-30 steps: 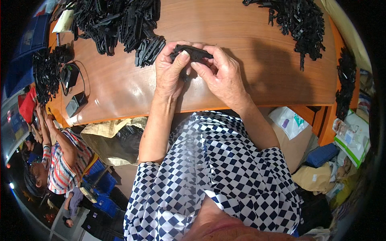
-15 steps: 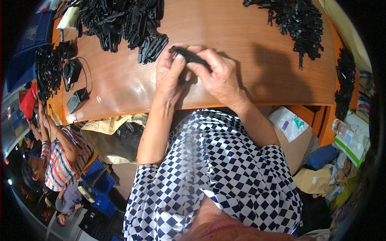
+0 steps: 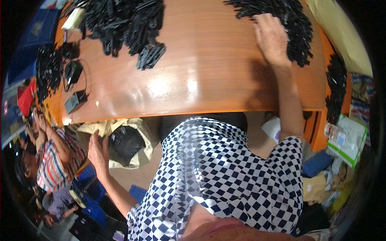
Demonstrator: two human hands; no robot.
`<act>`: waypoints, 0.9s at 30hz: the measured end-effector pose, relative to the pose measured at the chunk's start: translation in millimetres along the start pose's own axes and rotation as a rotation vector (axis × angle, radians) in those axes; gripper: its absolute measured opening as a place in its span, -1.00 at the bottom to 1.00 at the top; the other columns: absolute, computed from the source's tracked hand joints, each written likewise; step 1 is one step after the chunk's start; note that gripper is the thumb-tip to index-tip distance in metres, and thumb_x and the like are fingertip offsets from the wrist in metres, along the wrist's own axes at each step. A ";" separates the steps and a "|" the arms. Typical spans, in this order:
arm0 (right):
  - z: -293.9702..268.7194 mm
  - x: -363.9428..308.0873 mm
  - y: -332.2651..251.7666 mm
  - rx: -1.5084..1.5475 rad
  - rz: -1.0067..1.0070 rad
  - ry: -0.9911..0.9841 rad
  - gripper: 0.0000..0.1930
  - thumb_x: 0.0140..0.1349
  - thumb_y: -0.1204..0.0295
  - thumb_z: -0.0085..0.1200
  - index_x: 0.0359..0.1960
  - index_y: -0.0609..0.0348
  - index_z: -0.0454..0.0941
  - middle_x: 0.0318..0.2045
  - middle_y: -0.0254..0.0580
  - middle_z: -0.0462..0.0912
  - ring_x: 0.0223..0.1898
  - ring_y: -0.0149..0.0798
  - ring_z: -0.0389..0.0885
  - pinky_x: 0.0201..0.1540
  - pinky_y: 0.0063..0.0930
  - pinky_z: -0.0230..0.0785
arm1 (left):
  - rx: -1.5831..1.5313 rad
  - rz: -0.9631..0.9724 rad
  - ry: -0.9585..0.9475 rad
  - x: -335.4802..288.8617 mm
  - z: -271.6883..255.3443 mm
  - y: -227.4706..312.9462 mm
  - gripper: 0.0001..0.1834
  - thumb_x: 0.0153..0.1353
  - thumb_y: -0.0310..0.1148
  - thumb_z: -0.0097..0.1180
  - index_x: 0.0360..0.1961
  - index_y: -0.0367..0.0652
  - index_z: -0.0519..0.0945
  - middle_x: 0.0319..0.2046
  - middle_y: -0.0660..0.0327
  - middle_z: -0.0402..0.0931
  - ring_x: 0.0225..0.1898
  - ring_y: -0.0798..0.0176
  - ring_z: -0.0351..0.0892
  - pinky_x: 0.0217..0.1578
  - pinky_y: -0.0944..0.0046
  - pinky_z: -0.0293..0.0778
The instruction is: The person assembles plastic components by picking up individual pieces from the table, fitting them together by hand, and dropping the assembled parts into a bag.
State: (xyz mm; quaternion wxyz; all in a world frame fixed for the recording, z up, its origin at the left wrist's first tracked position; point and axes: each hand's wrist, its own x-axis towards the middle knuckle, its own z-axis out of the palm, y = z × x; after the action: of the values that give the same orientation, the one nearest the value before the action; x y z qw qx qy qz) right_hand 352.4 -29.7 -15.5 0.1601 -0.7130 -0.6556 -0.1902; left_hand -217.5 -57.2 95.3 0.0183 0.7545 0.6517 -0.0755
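Observation:
My left hand [image 3: 98, 152] is held over the left rim of a pale woven sack [image 3: 146, 150] below the table's front edge. Its fingers are apart and nothing shows in them. Black plastic [image 3: 125, 140] shows inside the sack. At the far right of the table my right hand [image 3: 271, 36] lies stretched out against the inner edge of a pile of small black plastic parts [image 3: 299, 30]. Its fingertips reach toward the parts, and I see nothing gripped. A larger heap of long black parts [image 3: 124, 24] covers the back left, with a small neat bunch [image 3: 151, 55] at its near end.
Black boxes with a cable [image 3: 76, 101] sit at the table's left side, beside another cluster of black parts [image 3: 48, 70]. More black parts [image 3: 336, 86] lie along the right edge. A co-worker in a striped shirt [image 3: 60, 160] works at the left. Bags and a clear bottle [image 3: 333, 130] stand at the right.
Both hands have parted. The black part they held is out of sight. My left hand has moved down and left to the sack; my right has gone up and right to the pile.

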 end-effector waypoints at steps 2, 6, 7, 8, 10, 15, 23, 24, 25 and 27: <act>6.9 17.0 14.3 -0.188 -0.083 -0.123 -0.77 0.08 0.51 0.09 -0.18 0.16 0.49 -0.27 -0.21 0.47 -0.20 -0.15 0.47 -0.20 -0.28 0.39 | -0.101 -0.053 0.161 7.6 8.7 2.4 -0.69 0.16 -0.43 0.13 -0.05 -0.21 0.52 -0.19 -0.02 0.57 -0.16 -0.02 0.58 -0.17 0.13 0.47; 14.8 31.4 27.4 -0.289 -0.233 -0.087 -0.87 0.00 0.55 0.02 -0.37 0.19 0.50 -0.32 -0.23 0.48 -0.21 -0.17 0.49 -0.25 -0.31 0.40 | -0.326 0.236 0.284 56.5 13.9 74.4 -0.79 0.12 -0.52 0.15 -0.18 -0.19 0.56 -0.31 0.05 0.58 -0.25 0.03 0.61 -0.23 0.18 0.48; 14.2 34.8 27.4 -0.271 -0.266 -0.117 -0.88 0.02 0.54 0.03 -0.36 0.19 0.50 -0.33 -0.21 0.48 -0.21 -0.16 0.50 -0.25 -0.31 0.42 | -0.403 0.330 0.281 68.7 18.1 91.7 -0.79 0.10 -0.52 0.16 -0.20 -0.15 0.57 -0.31 0.06 0.58 -0.27 0.01 0.60 -0.25 0.17 0.48; 14.9 38.1 25.5 -0.252 -0.300 -0.147 -0.89 0.05 0.53 0.05 -0.35 0.19 0.49 -0.33 -0.20 0.48 -0.22 -0.14 0.51 -0.24 -0.30 0.44 | -0.405 0.369 0.234 78.3 14.5 115.0 -0.82 0.10 -0.50 0.17 -0.23 -0.16 0.56 -0.33 0.09 0.58 -0.31 0.01 0.58 -0.30 0.16 0.48; 8.1 37.8 9.5 -0.113 -0.264 -0.169 -0.90 0.08 0.52 0.05 -0.34 0.19 0.48 -0.35 -0.17 0.48 -0.23 -0.12 0.53 -0.23 -0.29 0.44 | -0.469 0.523 0.338 104.7 23.1 147.7 -0.83 0.08 -0.44 0.20 -0.27 -0.15 0.56 -0.39 0.13 0.54 -0.37 0.04 0.55 -0.38 0.14 0.45; 4.9 25.2 -36.3 0.690 0.172 -0.293 -0.70 0.18 0.44 0.08 -0.02 0.05 0.45 -0.41 -0.26 0.55 -0.38 -0.32 0.55 -0.29 -0.44 0.45 | -0.326 0.568 0.280 152.0 32.7 186.1 -0.76 0.12 -0.43 0.14 -0.16 -0.15 0.51 -0.30 0.09 0.51 -0.23 0.00 0.55 -0.26 0.10 0.46; 15.2 -9.4 -110.7 1.344 0.411 -0.484 -0.66 0.20 0.58 0.08 0.01 0.14 0.36 -0.42 -0.48 0.38 -0.43 -0.62 0.39 -0.41 -0.75 0.31 | -0.300 0.689 0.111 173.4 44.5 181.9 -0.69 0.05 -0.50 0.17 -0.14 -0.15 0.44 -0.22 0.04 0.49 -0.14 -0.07 0.51 -0.18 0.02 0.45; 19.1 -11.8 -113.3 1.343 0.407 -0.482 -0.66 0.20 0.58 0.08 0.01 0.14 0.36 -0.42 -0.48 0.38 -0.43 -0.62 0.39 -0.41 -0.75 0.31 | -0.300 0.688 0.116 172.8 46.1 178.9 -0.69 0.05 -0.50 0.17 -0.14 -0.15 0.44 -0.22 0.04 0.49 -0.14 -0.07 0.51 -0.18 0.02 0.45; 22.5 -14.1 -115.8 1.245 0.373 -0.462 -0.68 0.20 0.58 0.07 0.00 0.14 0.36 -0.42 -0.47 0.39 -0.44 -0.62 0.39 -0.42 -0.75 0.30 | -0.362 0.683 0.106 172.3 48.5 175.0 -0.66 0.04 -0.51 0.19 -0.12 -0.14 0.43 -0.23 0.06 0.51 -0.16 -0.04 0.53 -0.18 0.06 0.47; 23.0 -15.2 -119.2 1.217 0.360 -0.433 -0.73 0.21 0.56 0.08 -0.06 0.13 0.37 -0.44 -0.44 0.41 -0.47 -0.61 0.41 -0.45 -0.76 0.29 | -0.428 0.674 0.101 171.6 55.1 168.5 -0.63 0.04 -0.52 0.20 -0.10 -0.13 0.43 -0.24 0.07 0.53 -0.18 -0.01 0.56 -0.17 0.10 0.48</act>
State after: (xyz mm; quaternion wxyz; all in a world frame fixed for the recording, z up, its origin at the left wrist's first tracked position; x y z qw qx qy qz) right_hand 234.1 -21.3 -45.4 0.4279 -0.6159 -0.5340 0.3904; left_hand -32.4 78.9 5.4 0.1665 0.9080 0.3686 0.1093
